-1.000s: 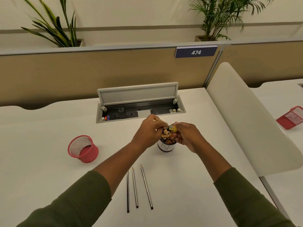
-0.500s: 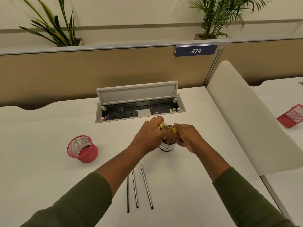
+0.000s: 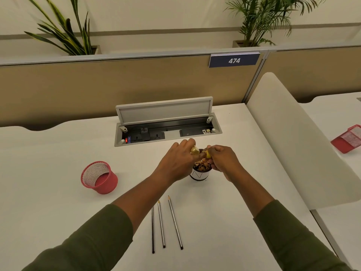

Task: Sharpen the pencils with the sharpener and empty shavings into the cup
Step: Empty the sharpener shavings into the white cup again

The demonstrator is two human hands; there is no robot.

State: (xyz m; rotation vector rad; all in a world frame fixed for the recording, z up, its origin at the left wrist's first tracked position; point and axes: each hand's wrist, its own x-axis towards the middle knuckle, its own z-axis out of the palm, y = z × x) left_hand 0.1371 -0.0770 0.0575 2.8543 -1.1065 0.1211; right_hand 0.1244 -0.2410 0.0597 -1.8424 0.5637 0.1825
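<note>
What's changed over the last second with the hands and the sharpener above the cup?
The left hand now holds a yellow piece of the sharpener apart from the yellow piece pinched by the right hand; a second ago the two hands met at one yellow piece. Both hands stayed over the cup of shavings. The three pencils and the red holder have not moved.

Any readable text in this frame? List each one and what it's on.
"474": white digits on the blue sign fixed to the top of the desk partition.
Black line mark on the white cup, possibly a letter: too unclear to read.
Small label by the ports in the desk power box: too small to read.
No other text visible.
</note>
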